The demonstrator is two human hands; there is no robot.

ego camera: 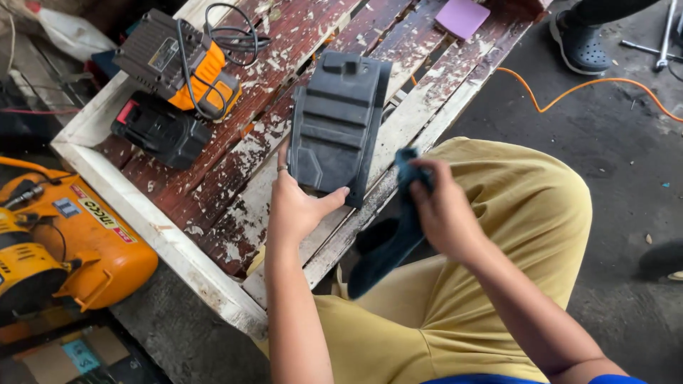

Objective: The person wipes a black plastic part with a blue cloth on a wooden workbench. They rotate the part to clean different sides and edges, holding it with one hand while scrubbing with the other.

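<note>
Dark grey moulded plastic cover [338, 124] stands tilted at the worktop's [171, 242] near edge, left hand [299, 206] gripping its lower end. Right hand [445, 210] clutches a dark blue cloth [388, 245] just beside it; wiping looks unfinished.

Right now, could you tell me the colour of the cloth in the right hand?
Dark blue cloth, head view.

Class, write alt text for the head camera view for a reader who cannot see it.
A person's left hand holds a dark plastic cover on a paint-flaked wooden pallet, while the right hand grips a dark blue cloth beside it. An orange-and-black charger and a black battery lie further left.
</note>
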